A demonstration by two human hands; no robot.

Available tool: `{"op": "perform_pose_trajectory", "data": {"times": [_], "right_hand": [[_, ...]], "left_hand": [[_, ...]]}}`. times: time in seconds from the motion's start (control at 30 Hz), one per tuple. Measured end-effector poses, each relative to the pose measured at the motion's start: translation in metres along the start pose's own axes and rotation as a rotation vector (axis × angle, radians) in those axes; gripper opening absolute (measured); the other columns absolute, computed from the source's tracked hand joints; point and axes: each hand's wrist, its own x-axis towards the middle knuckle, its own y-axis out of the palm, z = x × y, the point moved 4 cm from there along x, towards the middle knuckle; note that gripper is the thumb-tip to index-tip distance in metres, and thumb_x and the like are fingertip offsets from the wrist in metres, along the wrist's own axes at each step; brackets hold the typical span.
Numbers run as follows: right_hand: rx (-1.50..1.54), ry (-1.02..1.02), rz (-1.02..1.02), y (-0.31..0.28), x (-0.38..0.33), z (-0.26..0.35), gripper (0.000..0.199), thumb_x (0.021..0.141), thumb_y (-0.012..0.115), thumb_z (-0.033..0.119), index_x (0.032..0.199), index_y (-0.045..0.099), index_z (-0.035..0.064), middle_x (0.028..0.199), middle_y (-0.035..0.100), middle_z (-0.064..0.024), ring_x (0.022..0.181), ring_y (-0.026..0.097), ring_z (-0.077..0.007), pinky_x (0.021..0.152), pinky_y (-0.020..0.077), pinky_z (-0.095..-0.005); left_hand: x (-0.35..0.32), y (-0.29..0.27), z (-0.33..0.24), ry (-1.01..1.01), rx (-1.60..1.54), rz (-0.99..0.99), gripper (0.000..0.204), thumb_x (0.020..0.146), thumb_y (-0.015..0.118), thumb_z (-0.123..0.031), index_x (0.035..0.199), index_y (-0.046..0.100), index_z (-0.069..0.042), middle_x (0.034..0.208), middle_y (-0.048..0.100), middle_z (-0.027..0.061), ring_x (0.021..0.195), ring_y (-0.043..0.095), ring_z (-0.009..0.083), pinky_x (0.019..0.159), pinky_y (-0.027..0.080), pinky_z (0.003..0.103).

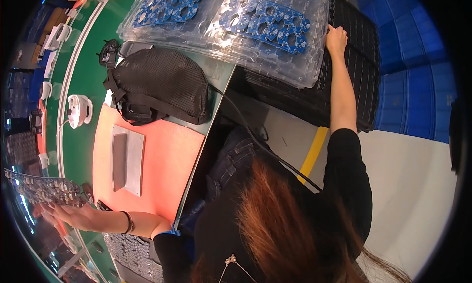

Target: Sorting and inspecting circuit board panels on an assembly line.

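My left hand point(64, 213) reaches out to the far left and holds up a clear plastic tray point(42, 190) filled with small parts, fingers under its edge. My right hand point(336, 38) stretches far forward and grips the right edge of a stack of clear plastic trays point(290, 66) carrying blue round circuit boards point(265, 22). That stack rests on a pile of black ribbed trays point(359, 61).
A black mesh bag point(162, 86) lies on the green bench, its cable running toward me. An orange mat point(162, 160) holds a grey metal plate point(128, 159). White round devices point(78, 110) sit along the conveyor at left. Blue crates point(413, 76) stand at right.
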Motion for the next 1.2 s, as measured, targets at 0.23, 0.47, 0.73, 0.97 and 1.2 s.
{"op": "perform_pose_trajectory", "data": {"times": [0.23,0.47,0.73,0.97,1.2], "right_hand": [[0.018,-0.05,-0.118,-0.015,-0.012,0.013,0.028,0.09,0.058,0.017,0.112,0.074,0.0198,0.099,0.062,-0.0179,0.1,0.06,-0.0383,0.09,0.0488,-0.0479],[0.221,0.14,-0.199,-0.021,-0.019,0.024,0.025,0.095,0.054,0.023,0.109,0.074,0.0157,0.103,0.061,-0.0193,0.105,0.057,-0.0391,0.093,0.0465,-0.0486],[0.057,0.031,-0.251,0.013,0.006,0.006,0.022,0.095,0.055,0.022,0.105,0.071,0.0125,0.112,0.06,-0.017,0.11,0.055,-0.0385,0.096,0.0439,-0.049],[0.25,0.107,-0.257,0.035,0.014,-0.014,0.041,0.092,0.056,0.037,0.104,0.066,-0.0009,0.112,0.062,-0.0193,0.112,0.055,-0.0385,0.101,0.0397,-0.0481],[0.435,0.257,-0.268,0.015,-0.004,0.007,0.045,0.092,0.055,0.042,0.105,0.067,0.0008,0.115,0.063,-0.0205,0.114,0.054,-0.0432,0.099,0.0422,-0.0482]], "left_hand": [[-0.011,-0.009,-0.013,0.366,0.33,0.081,0.046,0.096,0.054,-0.007,0.142,0.047,-0.003,0.151,0.038,0.0156,0.137,0.04,0.0307,0.113,0.039,0.047],[-0.001,-0.032,-0.009,0.212,0.094,-0.044,0.043,0.096,0.047,-0.003,0.138,0.046,0.002,0.141,0.048,0.0233,0.125,0.053,0.0383,0.104,0.048,0.049],[0.025,-0.101,-0.007,0.104,-0.309,0.087,0.038,0.092,0.055,0.002,0.13,0.058,-0.002,0.128,0.061,0.0173,0.113,0.061,0.0351,0.098,0.05,0.051],[-0.01,-0.075,-0.028,-0.035,-0.474,0.289,0.038,0.091,0.055,0.001,0.129,0.059,-0.003,0.128,0.062,0.0181,0.112,0.062,0.0349,0.096,0.051,0.051],[0.035,-0.132,-0.013,0.007,-0.388,0.2,0.035,0.093,0.055,-0.002,0.128,0.06,-0.005,0.127,0.063,0.0193,0.112,0.062,0.0348,0.094,0.052,0.05]]}}
